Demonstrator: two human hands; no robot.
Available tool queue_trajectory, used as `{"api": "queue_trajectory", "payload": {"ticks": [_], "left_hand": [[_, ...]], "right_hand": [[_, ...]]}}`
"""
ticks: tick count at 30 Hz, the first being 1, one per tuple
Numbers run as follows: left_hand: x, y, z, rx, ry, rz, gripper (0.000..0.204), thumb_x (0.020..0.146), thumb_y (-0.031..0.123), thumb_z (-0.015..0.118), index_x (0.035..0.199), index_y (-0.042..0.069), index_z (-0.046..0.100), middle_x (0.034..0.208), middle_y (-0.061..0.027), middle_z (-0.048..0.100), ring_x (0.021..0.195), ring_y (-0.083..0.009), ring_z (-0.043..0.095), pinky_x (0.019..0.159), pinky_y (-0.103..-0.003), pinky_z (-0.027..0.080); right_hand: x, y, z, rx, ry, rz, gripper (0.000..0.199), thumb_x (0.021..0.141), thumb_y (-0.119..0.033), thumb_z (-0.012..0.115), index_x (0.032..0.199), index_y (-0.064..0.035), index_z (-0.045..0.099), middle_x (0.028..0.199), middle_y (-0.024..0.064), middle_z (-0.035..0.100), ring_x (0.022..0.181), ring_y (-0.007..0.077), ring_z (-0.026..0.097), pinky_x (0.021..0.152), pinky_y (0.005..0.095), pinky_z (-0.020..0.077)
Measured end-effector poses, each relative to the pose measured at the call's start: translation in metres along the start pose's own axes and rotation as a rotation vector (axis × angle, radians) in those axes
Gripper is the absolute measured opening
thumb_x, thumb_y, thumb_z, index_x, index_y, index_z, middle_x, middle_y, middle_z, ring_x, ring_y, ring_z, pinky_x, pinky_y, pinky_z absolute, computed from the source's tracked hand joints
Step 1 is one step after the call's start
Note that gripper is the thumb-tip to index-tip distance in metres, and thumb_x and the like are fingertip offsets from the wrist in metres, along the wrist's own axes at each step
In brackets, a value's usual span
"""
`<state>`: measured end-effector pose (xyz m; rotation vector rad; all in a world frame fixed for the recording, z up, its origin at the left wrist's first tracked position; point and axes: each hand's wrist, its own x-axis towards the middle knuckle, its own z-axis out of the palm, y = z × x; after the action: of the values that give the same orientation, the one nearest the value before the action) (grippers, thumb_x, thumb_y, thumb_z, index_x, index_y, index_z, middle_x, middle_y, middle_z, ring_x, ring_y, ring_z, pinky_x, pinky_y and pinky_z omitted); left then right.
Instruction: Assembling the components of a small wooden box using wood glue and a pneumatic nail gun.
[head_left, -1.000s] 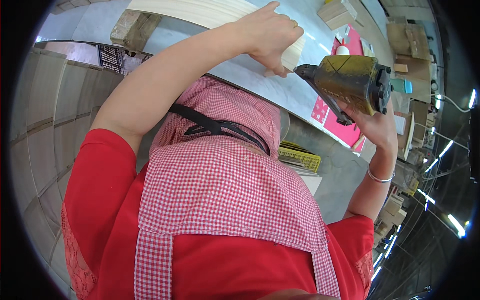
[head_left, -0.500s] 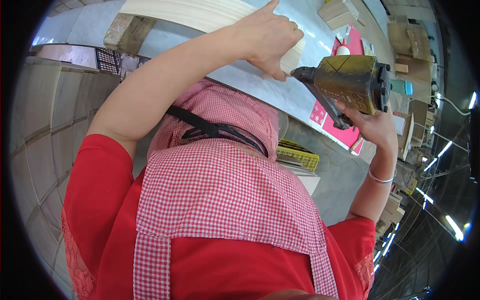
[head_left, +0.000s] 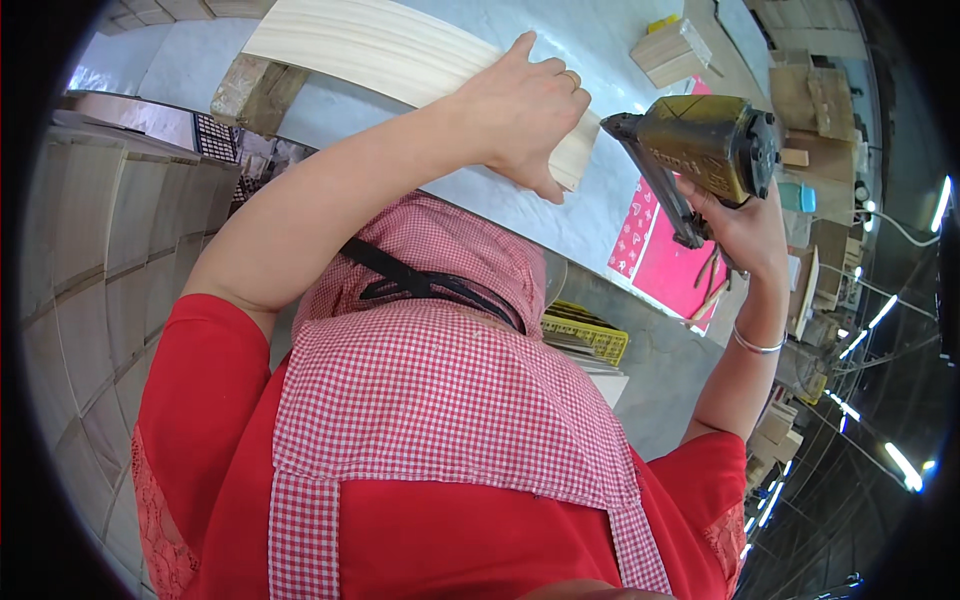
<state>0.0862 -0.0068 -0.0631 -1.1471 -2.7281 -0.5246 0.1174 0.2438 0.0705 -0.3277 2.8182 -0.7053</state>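
My left hand (head_left: 520, 115) presses flat on the near end of a long pale wooden board (head_left: 390, 55) that lies on the light worktable (head_left: 610, 215), fingers curled over its edge. A dull yellow pneumatic nail gun (head_left: 710, 150) is gripped in my right hand (head_left: 740, 225), held just right of the board's end, its dark nose (head_left: 625, 125) pointing toward the board close to my left hand. A thin bangle (head_left: 755, 345) circles my right wrist. My red shirt and red-checked apron fill the lower picture.
A pink sheet (head_left: 655, 265) lies on the table under the gun. Small wooden blocks (head_left: 680, 50) sit at the far side. Stacked wooden pieces and boxes (head_left: 820, 110) stand to the right. A yellow crate (head_left: 585, 335) sits below the table edge. A block (head_left: 245, 90) props the board.
My left hand has slid a little along the board's end. The nail gun has shifted slightly toward the board.
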Motion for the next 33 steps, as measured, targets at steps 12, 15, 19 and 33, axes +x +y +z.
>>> {"api": "queue_trajectory", "payload": {"ticks": [12,15,19,33], "left_hand": [[0.002,0.0,-0.003,-0.061,-0.044,-0.014,0.081,0.058,0.056,0.083,0.111,-0.003,0.062,0.115,-0.0174,0.065,0.116,-0.0293,0.059,0.111,-0.057,0.032],[0.002,-0.001,-0.002,-0.067,-0.048,-0.022,0.081,0.058,0.055,0.083,0.11,-0.003,0.062,0.114,-0.0175,0.065,0.115,-0.0293,0.059,0.111,-0.057,0.032],[0.003,-0.001,-0.001,-0.064,-0.057,-0.025,0.082,0.058,0.056,0.084,0.11,-0.003,0.062,0.114,-0.0175,0.065,0.115,-0.0299,0.059,0.111,-0.057,0.032],[-0.005,-0.024,-0.013,0.04,0.122,0.019,0.096,0.078,0.072,0.063,0.138,-0.001,0.048,0.126,-0.021,0.058,0.124,-0.0334,0.052,0.113,-0.056,0.028]], "right_hand": [[0.008,0.006,-0.003,-0.01,-0.029,-0.035,0.037,0.082,-0.01,0.081,0.113,0.0027,0.066,0.102,0.0058,0.073,0.085,0.0108,0.065,0.075,0.0279,0.0529],[0.012,0.009,-0.004,-0.002,-0.061,-0.018,0.036,0.082,-0.01,0.081,0.113,0.0026,0.066,0.102,0.0058,0.073,0.086,0.0108,0.065,0.075,0.0275,0.0529],[0.015,0.014,-0.005,0.01,-0.072,0.0,0.033,0.083,-0.009,0.079,0.112,0.0026,0.067,0.102,0.0055,0.073,0.085,0.0104,0.065,0.075,0.0265,0.0527],[-0.074,0.109,0.008,0.242,0.284,0.542,0.047,0.086,-0.013,0.071,0.128,0.001,0.055,0.084,0.0078,0.069,0.075,0.0136,0.065,0.068,0.0303,0.0522]]}}
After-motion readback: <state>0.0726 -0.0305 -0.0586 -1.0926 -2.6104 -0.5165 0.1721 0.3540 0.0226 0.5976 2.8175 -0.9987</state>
